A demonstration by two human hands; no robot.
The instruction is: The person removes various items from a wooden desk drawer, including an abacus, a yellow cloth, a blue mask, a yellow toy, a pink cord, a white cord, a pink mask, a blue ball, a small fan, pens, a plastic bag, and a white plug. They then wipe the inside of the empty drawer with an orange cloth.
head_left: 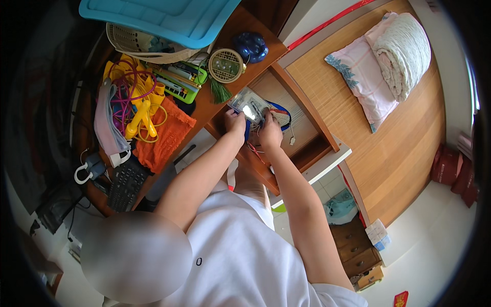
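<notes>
Over an open wooden drawer (303, 110), I hold a flat, clear plastic case (249, 99) with light glaring off it. What lies inside it is too small to make out. My left hand (235, 123) is closed on its near left edge, and my right hand (270, 134) grips its right side, the fingertips partly hidden. Beneath and beside the right hand, a blue strap (288, 124) and thin white and red cords (251, 148) lie in the drawer.
The desk at left bears a yellow-handled jump rope (138, 120), an orange cloth (166, 135), a keyboard (128, 184) and a green tray (180, 93) of pens. Behind are a blue lid (158, 18) and a tasselled round ornament (226, 65). A bed with a pillow (360, 77) stands at right.
</notes>
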